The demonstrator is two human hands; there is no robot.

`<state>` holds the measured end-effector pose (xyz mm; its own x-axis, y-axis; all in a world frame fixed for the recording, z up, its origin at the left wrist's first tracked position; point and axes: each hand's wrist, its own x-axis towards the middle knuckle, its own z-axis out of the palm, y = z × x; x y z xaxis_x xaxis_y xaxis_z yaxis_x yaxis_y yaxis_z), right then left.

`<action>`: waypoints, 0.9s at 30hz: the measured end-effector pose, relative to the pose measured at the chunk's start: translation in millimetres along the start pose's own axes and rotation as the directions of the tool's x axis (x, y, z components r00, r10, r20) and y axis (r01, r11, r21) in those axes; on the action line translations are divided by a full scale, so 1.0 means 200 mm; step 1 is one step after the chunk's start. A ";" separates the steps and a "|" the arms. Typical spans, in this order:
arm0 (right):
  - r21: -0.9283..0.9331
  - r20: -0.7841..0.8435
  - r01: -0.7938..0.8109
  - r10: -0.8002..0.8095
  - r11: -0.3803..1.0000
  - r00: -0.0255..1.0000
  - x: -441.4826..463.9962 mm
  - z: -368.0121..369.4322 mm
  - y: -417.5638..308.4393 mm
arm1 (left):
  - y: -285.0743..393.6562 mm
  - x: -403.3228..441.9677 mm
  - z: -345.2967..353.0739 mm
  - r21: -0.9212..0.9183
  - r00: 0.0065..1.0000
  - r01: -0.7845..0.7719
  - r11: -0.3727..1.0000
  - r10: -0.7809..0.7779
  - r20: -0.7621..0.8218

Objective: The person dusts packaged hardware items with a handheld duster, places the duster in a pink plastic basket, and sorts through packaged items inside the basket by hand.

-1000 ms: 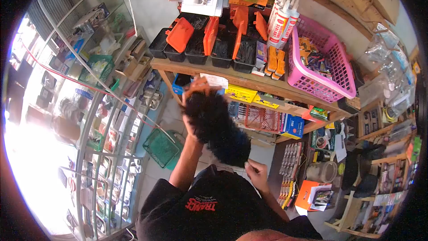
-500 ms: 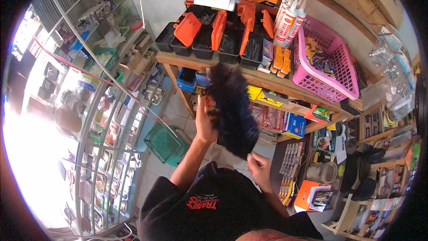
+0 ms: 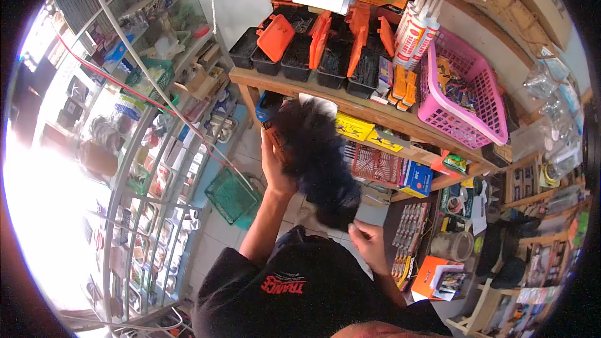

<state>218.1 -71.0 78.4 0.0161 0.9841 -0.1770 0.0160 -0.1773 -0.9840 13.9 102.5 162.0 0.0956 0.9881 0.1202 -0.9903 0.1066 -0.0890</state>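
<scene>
The left hand (image 3: 278, 174) is curled round an orange box (image 3: 273, 143) (how far its fingers wrap is hidden), while the right hand (image 3: 369, 242) is closed in a pinch on the near end of a dark, fluffy duster (image 3: 320, 159). The duster slants between the two hands, its far part covering some of the box, in front of the wooden table (image 3: 382, 118). On that table stand black tubs (image 3: 296, 66) with orange lids, tubes of sealant (image 3: 414, 42) and a pink basket (image 3: 456, 129).
</scene>
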 end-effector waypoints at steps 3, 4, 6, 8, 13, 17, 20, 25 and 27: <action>0.016 -0.038 0.005 -0.004 1.000 0.999 -0.01 0.01 0.00 | 0.02 0.01 -0.04 0.499 0.984 -0.028 0.866 -0.064 0.167; 0.043 -0.078 -0.003 0.006 0.999 0.997 -0.01 0.02 0.00 | 0.02 0.01 -0.03 0.427 0.995 -0.006 0.904 -0.037 0.092; -0.098 0.028 0.000 0.003 0.995 1.000 -0.01 0.00 -0.04 | 0.03 0.00 0.00 0.131 0.999 -0.035 0.991 0.040 -0.033; -0.142 0.078 0.031 -0.020 0.989 0.997 0.00 0.00 -0.04 | 0.05 0.01 -0.02 0.447 0.988 -0.030 0.894 -0.043 0.151; 0.000 -0.012 -0.040 0.040 0.999 0.999 0.00 0.05 -0.03 | 0.06 0.02 0.01 -0.013 0.999 -0.042 0.999 0.043 0.009; 0.022 0.065 -0.066 0.065 0.998 0.996 0.00 0.05 -0.04 | 0.13 0.06 -0.05 0.463 0.941 -0.041 0.885 -0.121 0.315; -0.023 0.097 -0.030 0.032 0.999 0.995 0.00 0.06 -0.07 | 0.11 0.02 0.01 0.294 0.993 -0.057 0.954 0.022 0.119; -0.123 0.095 0.162 -0.151 0.979 0.984 0.01 -0.02 0.00 | 0.18 0.08 0.08 0.359 0.957 0.289 0.887 -0.261 -0.125; 0.085 -0.010 -0.010 0.011 0.996 1.000 0.00 0.00 -0.11 | 0.00 -0.10 0.16 0.622 0.983 -0.131 0.772 0.183 -0.019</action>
<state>218.6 -66.9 100.0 0.0260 0.9819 -0.1874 -0.0691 -0.1853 -0.9803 8.2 79.1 190.3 -0.0854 0.9929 0.0827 -0.8398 -0.1163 0.5302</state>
